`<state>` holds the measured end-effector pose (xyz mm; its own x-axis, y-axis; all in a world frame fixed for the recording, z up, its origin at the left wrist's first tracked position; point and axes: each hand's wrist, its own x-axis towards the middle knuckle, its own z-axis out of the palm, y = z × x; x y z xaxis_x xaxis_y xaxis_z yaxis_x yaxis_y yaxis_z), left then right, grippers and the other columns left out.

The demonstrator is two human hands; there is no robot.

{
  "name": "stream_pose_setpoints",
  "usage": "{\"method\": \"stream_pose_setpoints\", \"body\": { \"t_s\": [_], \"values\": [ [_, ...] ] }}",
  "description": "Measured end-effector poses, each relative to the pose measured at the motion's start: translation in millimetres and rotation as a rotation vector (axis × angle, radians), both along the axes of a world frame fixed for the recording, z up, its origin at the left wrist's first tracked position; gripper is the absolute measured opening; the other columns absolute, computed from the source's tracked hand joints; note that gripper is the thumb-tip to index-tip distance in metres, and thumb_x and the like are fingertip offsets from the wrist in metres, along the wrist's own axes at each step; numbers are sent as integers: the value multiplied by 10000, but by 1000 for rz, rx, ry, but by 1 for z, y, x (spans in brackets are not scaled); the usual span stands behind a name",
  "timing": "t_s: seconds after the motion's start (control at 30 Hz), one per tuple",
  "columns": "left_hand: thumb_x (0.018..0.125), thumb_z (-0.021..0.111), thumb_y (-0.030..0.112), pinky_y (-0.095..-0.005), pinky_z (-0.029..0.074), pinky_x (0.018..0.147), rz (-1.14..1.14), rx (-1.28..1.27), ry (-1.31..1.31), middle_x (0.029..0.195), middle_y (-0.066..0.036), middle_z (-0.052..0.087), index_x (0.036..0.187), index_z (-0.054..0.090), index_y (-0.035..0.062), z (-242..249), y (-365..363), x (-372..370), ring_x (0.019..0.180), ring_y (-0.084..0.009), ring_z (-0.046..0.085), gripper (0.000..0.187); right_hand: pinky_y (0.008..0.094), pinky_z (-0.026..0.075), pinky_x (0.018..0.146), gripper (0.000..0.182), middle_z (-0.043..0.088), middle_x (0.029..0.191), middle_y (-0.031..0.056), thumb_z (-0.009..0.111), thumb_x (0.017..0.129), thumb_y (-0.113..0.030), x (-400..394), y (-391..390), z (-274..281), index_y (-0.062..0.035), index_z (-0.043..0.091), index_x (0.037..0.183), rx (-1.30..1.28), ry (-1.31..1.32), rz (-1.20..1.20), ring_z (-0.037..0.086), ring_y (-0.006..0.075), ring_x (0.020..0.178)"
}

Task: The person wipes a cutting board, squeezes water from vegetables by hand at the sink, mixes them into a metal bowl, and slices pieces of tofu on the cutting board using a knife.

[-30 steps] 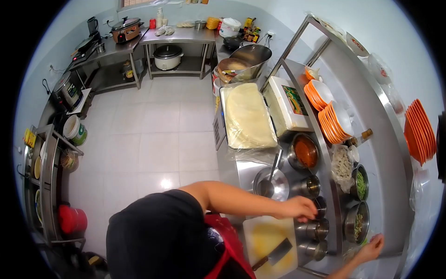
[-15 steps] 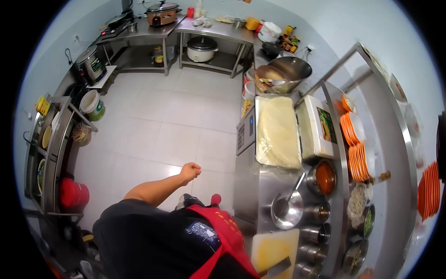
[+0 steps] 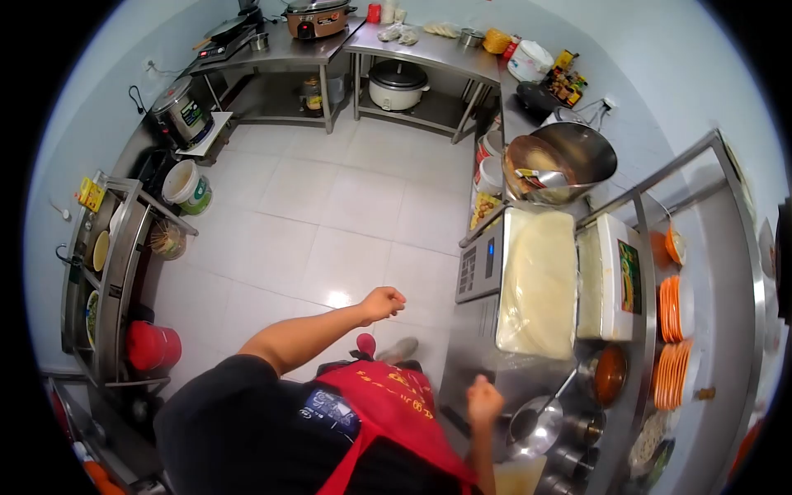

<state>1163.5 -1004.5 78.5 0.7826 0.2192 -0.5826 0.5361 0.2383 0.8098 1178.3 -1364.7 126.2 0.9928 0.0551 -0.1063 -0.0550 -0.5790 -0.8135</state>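
My left hand (image 3: 383, 304) is held out in front of my body over the tiled floor, its fingers curled in, with nothing visible in it. Beside the steel counter's edge, my right hand (image 3: 485, 400) is raised with its fingers bent inward; I see no object in it. Just right of that hand lies a steel pan (image 3: 535, 427) with a ladle handle (image 3: 563, 386) leaning out of it. A bowl of red sauce (image 3: 610, 375) stands beyond. Part of a cutting board (image 3: 520, 476) shows below the pan. A red apron (image 3: 388, 396) covers my front.
Along the counter sit a plastic-covered tray of pale sheets (image 3: 536, 285), a white foam box (image 3: 610, 272) and a large wok (image 3: 590, 157). Orange plates (image 3: 672, 375) stand on the right shelf. At left are a red bucket (image 3: 154, 346) and a steel rack (image 3: 124, 289).
My view has shifted, so the counter and its things sit further right and lower. My right hand has come into view beside the pan. The cleaver on the cutting board is no longer visible.
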Motion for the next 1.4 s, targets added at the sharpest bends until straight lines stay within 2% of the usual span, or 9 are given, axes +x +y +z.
{"method": "stream_pose_setpoints", "body": {
  "t_s": [0.23,0.47,0.7,0.77,0.87,1.03,1.1,1.17,1.4],
  "values": [
    [829,627,105,-300,510,637,93,62,-50,826,-77,644,992,626,4,-51,87,58,700,-145,611,192,334,451,492,413,607,544,105,595,914,-310,122,164,-82,-10,642,635,-82,96,458,577,179,475],
    [783,633,93,-288,464,477,468,244,383,733,-89,632,896,639,1,-65,230,39,605,-154,599,146,373,476,526,431,616,578,142,581,906,-353,317,329,-55,-6,641,659,-164,-127,894,599,224,497],
    [781,568,92,-291,431,439,759,143,516,664,-105,603,774,640,-7,-113,287,65,555,-179,571,122,337,476,524,419,625,573,120,608,904,-311,483,463,4,10,616,634,75,110,713,597,182,495],
    [753,612,90,-313,465,494,597,111,611,675,-86,637,723,658,51,-171,306,69,598,-196,605,68,315,464,522,411,614,565,110,618,901,-297,531,493,-1,22,609,642,125,180,662,571,156,495],
    [717,671,113,-341,494,582,-666,999,440,729,-29,676,703,662,135,-217,345,103,675,-202,640,28,262,438,498,381,592,570,52,599,925,-269,611,534,-27,13,625,671,84,82,655,534,103,505],
    [797,675,222,-337,496,585,-1011,1017,496,793,17,675,755,665,169,-202,476,236,704,-163,639,68,301,460,568,252,624,630,71,619,881,-214,751,621,34,4,654,760,-149,68,528,583,131,560],
    [830,648,235,-298,487,545,-1241,1039,356,795,4,663,786,660,142,-214,559,300,666,-149,613,104,324,476,601,216,649,711,86,632,860,-206,815,646,45,8,654,882,-25,-345,566,606,149,586],
    [855,618,216,-265,463,506,354,46,598,774,-27,642,829,640,102,-197,623,382,634,-142,588,119,307,485,596,226,659,764,90,635,850,-172,871,675,93,2,632,994,-9,-273,468,615,147,594],
    [863,561,120,-264,433,481,622,219,165,784,-61,612,1016,590,25,-90,775,636,611,-130,553,183,255,461,527,210,644,709,56,639,862,-178,1124,724,162,-4,636,980,172,-220,180,604,110,578]
  ]
}}
